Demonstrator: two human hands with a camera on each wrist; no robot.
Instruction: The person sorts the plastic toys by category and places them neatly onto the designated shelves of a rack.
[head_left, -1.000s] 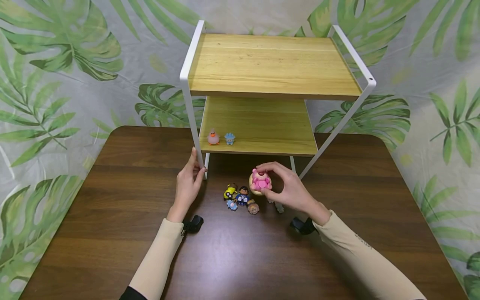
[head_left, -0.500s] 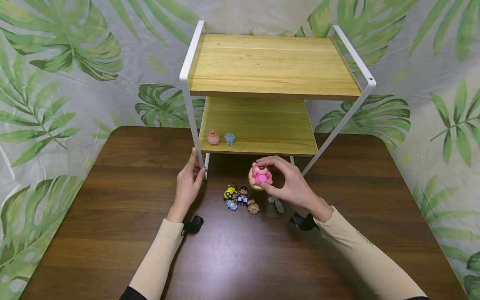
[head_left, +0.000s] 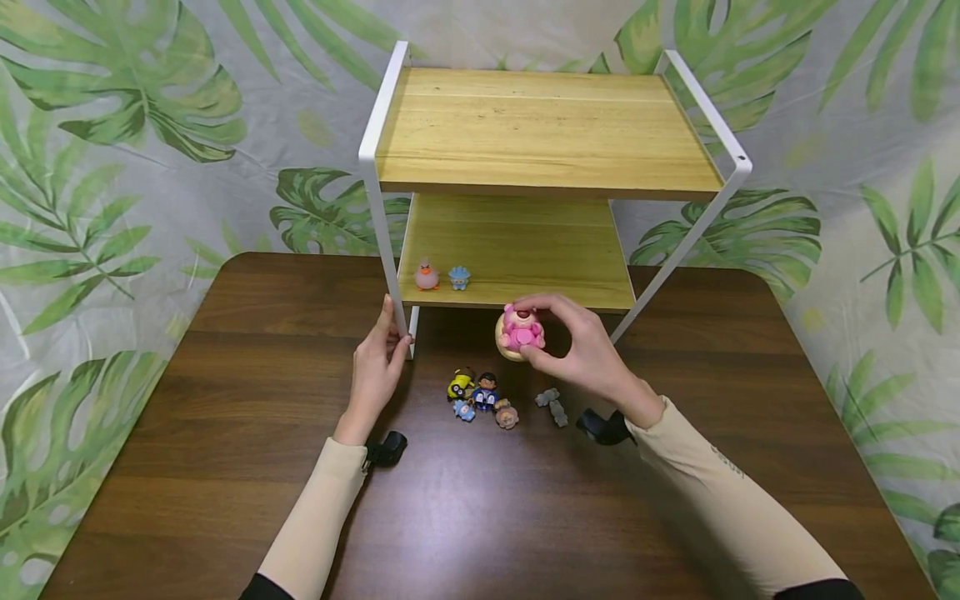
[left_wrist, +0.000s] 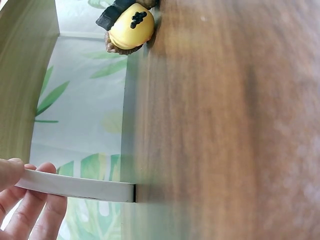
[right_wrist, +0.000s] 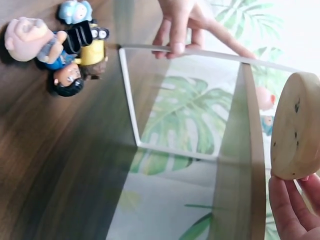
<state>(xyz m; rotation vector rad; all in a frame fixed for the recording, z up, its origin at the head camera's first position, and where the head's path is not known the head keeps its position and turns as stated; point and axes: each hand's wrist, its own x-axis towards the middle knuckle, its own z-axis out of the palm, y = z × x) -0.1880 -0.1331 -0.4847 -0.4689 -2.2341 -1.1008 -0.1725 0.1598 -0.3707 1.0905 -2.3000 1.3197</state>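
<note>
My right hand [head_left: 588, 346] pinches a pink bear figurine [head_left: 521, 332] with a round cream back, held in front of the lower shelf's front edge. In the right wrist view the figurine's cream back [right_wrist: 296, 127] faces the camera. At the left, my left hand [head_left: 377, 367] grips the white front leg of the shelf rack [head_left: 547, 129]; thumb and fingers lie around the leg [left_wrist: 85, 187] in the left wrist view. On the lower shelf, toward its left end, stand a pink duck figurine [head_left: 427, 275] and a small blue figurine [head_left: 460, 278].
Below the rack on the brown table [head_left: 465, 517] lie a yellow figurine [head_left: 461, 384], a dark-haired figurine in blue [head_left: 486, 392], a light blue figurine [head_left: 464, 409] and a brownish one [head_left: 506, 414]. Grey figurines [head_left: 552, 407] lie right of them. A leaf-print cloth [head_left: 150, 100] hangs behind.
My right hand has raised the pink bear figurine toward the lower shelf's edge, uncovering the grey figurines on the table. The left hand stays on the rack leg.
</note>
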